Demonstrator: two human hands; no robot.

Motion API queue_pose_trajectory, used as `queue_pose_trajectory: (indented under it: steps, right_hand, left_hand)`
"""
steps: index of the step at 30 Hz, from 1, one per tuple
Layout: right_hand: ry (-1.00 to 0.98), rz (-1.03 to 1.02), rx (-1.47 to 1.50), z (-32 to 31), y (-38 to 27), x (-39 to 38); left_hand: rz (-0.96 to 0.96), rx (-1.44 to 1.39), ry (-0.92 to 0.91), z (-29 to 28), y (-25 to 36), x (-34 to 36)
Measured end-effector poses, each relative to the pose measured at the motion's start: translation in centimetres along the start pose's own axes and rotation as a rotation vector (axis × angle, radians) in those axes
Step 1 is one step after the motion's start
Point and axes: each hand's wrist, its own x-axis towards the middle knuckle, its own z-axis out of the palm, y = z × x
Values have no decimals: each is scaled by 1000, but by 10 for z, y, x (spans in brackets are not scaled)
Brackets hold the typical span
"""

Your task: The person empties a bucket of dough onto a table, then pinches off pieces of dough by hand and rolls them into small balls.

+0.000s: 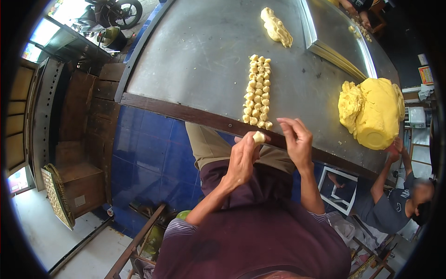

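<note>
My left hand (pixel 242 162) is closed around a small piece of pale dough (pixel 259 137) just off the table's front edge. To its right, my right hand (pixel 298 143) is raised with fingers loosely bent and apart, nothing visible in them. Small dough pieces (pixel 256 89) lie in narrow rows on the metal tabletop (pixel 186 56) just beyond my hands. An elongated dough lump (pixel 276 27) rests farther back. At the right sits a large yellow dough mass (pixel 375 111).
Stacked metal trays (pixel 337 32) lie at the back right. Co-workers are at the far right (pixel 390 204) and top right (pixel 357 11). A wooden box (pixel 81 186) stands left, beside blue floor tiles (pixel 144 153). A motorbike (pixel 121 14) is parked at top left.
</note>
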Motion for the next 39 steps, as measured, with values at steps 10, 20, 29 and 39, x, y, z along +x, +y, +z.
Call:
queue_pose_trajectory:
  steps: [10, 20, 29, 39]
  right_hand:
    - [-122, -230, 122, -11, -17, -26]
    - [26, -19, -4, 22, 45, 29]
    - [17, -56, 146, -2, 8, 6]
    - [-21, -201, 273, -15, -15, -18]
  left_hand:
    - [-181, -56, -202, 24, -10, 6]
    - [51, 112, -333, 25, 5, -3]
    - [107, 130, -115, 14, -3, 14]
    - [55, 180, -212, 31, -8, 24]
